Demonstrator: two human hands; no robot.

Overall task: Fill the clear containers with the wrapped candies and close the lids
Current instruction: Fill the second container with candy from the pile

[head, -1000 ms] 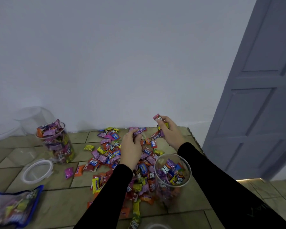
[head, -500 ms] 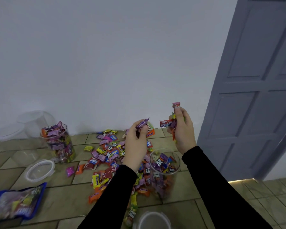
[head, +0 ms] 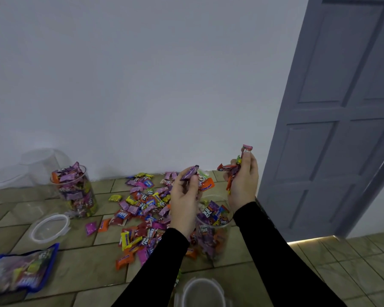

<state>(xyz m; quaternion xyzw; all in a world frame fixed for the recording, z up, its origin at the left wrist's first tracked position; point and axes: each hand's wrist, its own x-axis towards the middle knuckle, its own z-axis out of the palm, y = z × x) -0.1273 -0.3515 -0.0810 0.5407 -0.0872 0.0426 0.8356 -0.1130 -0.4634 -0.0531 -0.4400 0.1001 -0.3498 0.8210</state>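
Left hand [head: 184, 204] is raised, fingers curled round a few wrapped candies, a purple wrapper [head: 189, 172] sticking out on top; right hand [head: 242, 185] is held higher, a bunch of red and orange candies [head: 233, 171] gripped in it; both hands are held just above the open clear container [head: 213, 227], partly filled, standing on the tiled floor [head: 87, 271]; a loose candy pile [head: 142, 209] is spread to its left; a second container [head: 75, 191], heaped full and lidless, is seen farther left near the wall; one lid [head: 50, 227] lies beside it, another lid [head: 202, 292] at the bottom edge; a blue candy bag [head: 20, 271] lies bottom left; a grey door [head: 341, 120] is on the right.
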